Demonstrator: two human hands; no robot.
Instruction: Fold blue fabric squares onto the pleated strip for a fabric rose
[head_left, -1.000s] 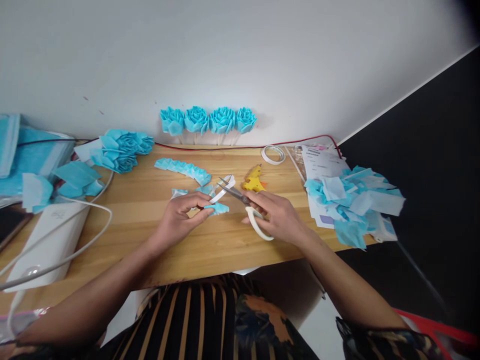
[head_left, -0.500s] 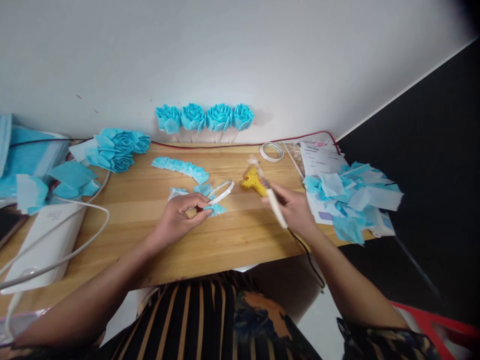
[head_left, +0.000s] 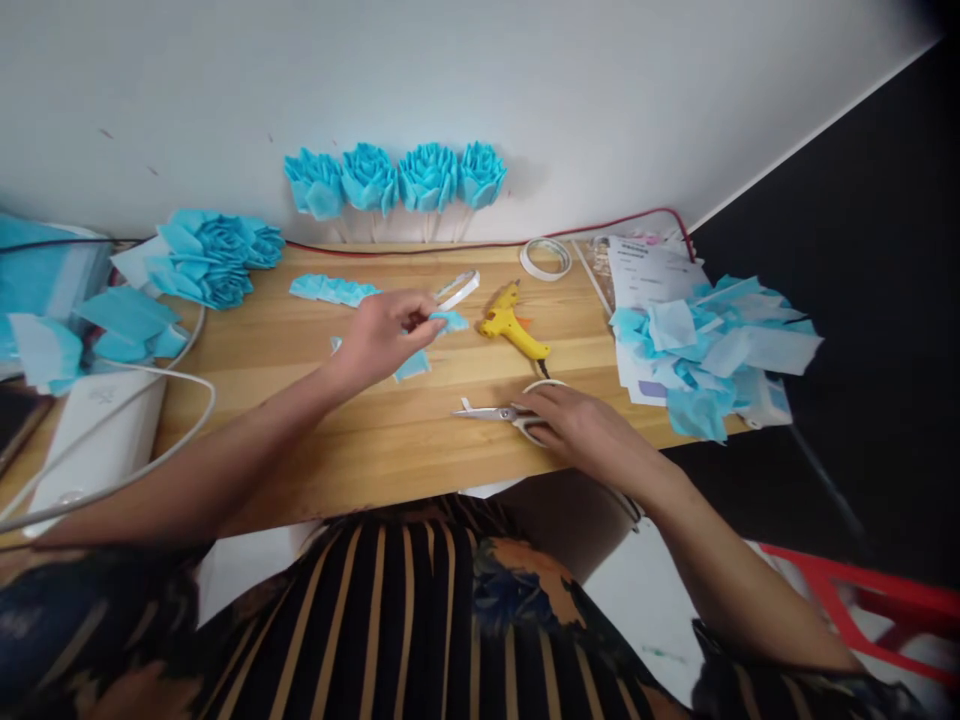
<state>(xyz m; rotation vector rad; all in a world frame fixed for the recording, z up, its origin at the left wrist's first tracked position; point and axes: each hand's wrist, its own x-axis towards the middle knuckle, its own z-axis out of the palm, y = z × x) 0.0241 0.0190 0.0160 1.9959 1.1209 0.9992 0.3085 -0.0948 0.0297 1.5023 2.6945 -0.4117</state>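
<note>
Left hand (head_left: 386,335): fingers pinched together on a white strip (head_left: 459,289), held above the wooden table (head_left: 300,440), near the yellow glue gun (head_left: 514,332). Right hand (head_left: 581,430) lies over the scissors (head_left: 491,412) handles; can't tell if it grips them. Risk: the blue petal (head_left: 450,321) on the strip may tear or peel off under a harder pinch, since the paper looks thin and crinkled. Strip narrow, flat. Blades steel, pointed.

Count: four upright blue paper roses (head_left: 371,178) along the wall, one yellow glue gun (head_left: 514,330), one pair of scissors (head_left: 487,412), one tape roll (head_left: 546,257), one white strip (head_left: 459,289). One red cable (head_left: 600,228), one white box (head_left: 97,440), one heap of blue and white scraps (head_left: 705,350). Hands in view: two, left hand (head_left: 382,335) and right hand (head_left: 581,430); the loose roses (head_left: 214,255) at far left overlap, number not readable.
</note>
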